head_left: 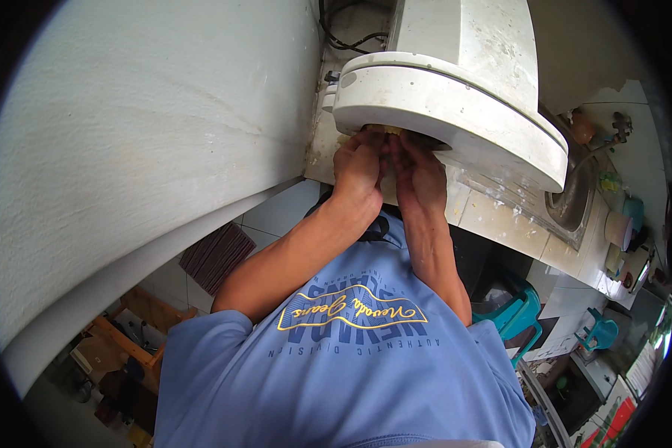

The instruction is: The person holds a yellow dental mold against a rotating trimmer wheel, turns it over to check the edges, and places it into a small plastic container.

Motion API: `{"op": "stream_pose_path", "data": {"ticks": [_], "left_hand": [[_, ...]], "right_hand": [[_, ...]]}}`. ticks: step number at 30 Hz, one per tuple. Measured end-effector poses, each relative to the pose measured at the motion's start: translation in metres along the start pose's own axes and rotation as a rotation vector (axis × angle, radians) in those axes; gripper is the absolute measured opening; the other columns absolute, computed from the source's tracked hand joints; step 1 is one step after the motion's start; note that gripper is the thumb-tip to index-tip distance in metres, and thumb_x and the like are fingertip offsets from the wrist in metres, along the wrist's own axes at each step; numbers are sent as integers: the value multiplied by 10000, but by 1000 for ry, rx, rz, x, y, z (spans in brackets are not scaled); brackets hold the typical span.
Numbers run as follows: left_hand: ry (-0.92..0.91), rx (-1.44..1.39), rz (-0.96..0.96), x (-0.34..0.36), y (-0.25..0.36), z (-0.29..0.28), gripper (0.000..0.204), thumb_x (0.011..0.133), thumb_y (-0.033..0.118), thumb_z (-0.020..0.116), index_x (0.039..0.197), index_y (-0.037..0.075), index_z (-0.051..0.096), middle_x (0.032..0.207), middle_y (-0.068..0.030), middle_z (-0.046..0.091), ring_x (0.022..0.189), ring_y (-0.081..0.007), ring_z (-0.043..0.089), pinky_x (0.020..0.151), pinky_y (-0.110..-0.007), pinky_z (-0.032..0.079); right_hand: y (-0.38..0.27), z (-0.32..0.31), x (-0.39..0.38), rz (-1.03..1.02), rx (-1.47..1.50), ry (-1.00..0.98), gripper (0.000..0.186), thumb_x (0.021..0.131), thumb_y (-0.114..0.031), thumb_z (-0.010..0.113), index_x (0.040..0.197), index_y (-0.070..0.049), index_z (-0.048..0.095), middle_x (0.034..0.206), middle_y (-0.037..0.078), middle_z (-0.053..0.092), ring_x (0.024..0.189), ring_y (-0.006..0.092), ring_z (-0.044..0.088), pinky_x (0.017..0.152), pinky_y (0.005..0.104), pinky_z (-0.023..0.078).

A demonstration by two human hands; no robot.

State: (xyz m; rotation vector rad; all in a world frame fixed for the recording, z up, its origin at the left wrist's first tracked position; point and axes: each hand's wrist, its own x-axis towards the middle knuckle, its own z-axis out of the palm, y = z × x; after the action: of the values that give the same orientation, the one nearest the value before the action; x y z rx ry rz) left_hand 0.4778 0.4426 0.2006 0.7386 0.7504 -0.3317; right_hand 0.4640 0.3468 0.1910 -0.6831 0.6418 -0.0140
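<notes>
A large white machine [433, 101] with a rounded, stained front housing stands on the tiled counter before me. My left hand [357, 170] and my right hand [424, 178] meet at the dark opening low in its front face. Between my fingertips shows a small yellow piece [390, 130], partly inside the opening. Both hands have their fingers bent and closed around it, the left on its left side and the right on its right. Most of the piece is hidden by my fingers and the housing, so its kind cannot be told.
A pale wall [157, 112] rises close on my left. Along the counter to the right is a metal sink [575, 187] with a tap [621, 125]. Black cables [351, 30] lie behind the machine. Teal plastic chairs [521, 310] stand at right, and a wooden rack [119, 332] at lower left.
</notes>
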Motion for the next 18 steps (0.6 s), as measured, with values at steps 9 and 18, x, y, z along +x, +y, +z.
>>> {"op": "stream_pose_path", "data": {"ticks": [9,18], "left_hand": [[-131,-11,70,-6,-6,-6,75,962,111,592,1028,77,608,865,-21,639,771,-99,600,680,-249,475],[-82,-43,31,1,-5,-1,113,988,138,526,1036,69,602,872,-10,620,785,-113,579,704,-273,461]], "right_hand": [[0,-9,-12,21,44,-13,143,897,19,631,1040,20,624,1051,108,650,974,218,660,890,302,558],[0,-3,-3,62,30,4,144,901,-22,652,1042,0,634,1056,81,649,977,192,648,866,306,542]]}}
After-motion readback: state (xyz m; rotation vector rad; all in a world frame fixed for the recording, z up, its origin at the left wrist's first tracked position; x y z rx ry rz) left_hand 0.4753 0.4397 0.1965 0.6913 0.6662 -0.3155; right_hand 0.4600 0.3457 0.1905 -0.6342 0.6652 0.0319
